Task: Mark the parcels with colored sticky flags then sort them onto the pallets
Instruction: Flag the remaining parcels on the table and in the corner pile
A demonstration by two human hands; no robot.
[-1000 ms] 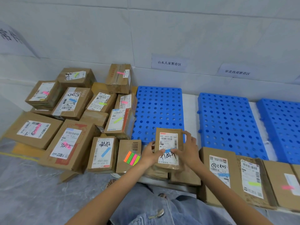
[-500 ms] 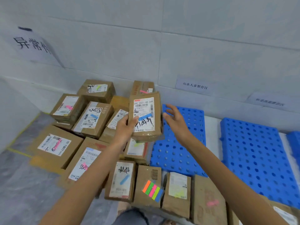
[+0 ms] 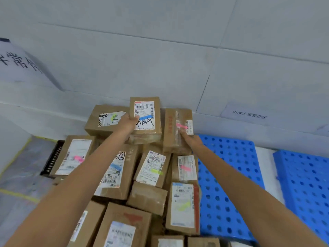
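Both arms have stretched farther toward the wall since half a second ago, and the parcel with the blue flag (image 3: pixel 145 118), then held in the air above the pile, now sits at the very back of the stack, close to the wall. At the far left a large paper sign (image 3: pixel 19 66) with black characters hangs on the wall, and below it a box with a pink flag (image 3: pixel 73 156) lies at the left edge of the pile beside a black pallet edge (image 3: pixel 51 158). Behind it sits a box with a yellow-green flag (image 3: pixel 106 119). The left hand (image 3: pixel 128 122) grasps the left edge of the blue-flagged parcel, thumb on its label. Just to the right stands a taped box with a pink flag (image 3: pixel 176 130); the right hand (image 3: pixel 188 139) rests against its lower right corner, fingers pressed to the cardboard, though whether it grips the box cannot be told. Lower in the pile lie more labelled boxes, one with a yellow flag (image 3: pixel 153 169). Further right, a blue perforated pallet (image 3: pixel 231 175) lies bare on the floor, then a second blue pallet (image 3: pixel 306 184), with a small wall sign (image 3: pixel 249 114) above them.
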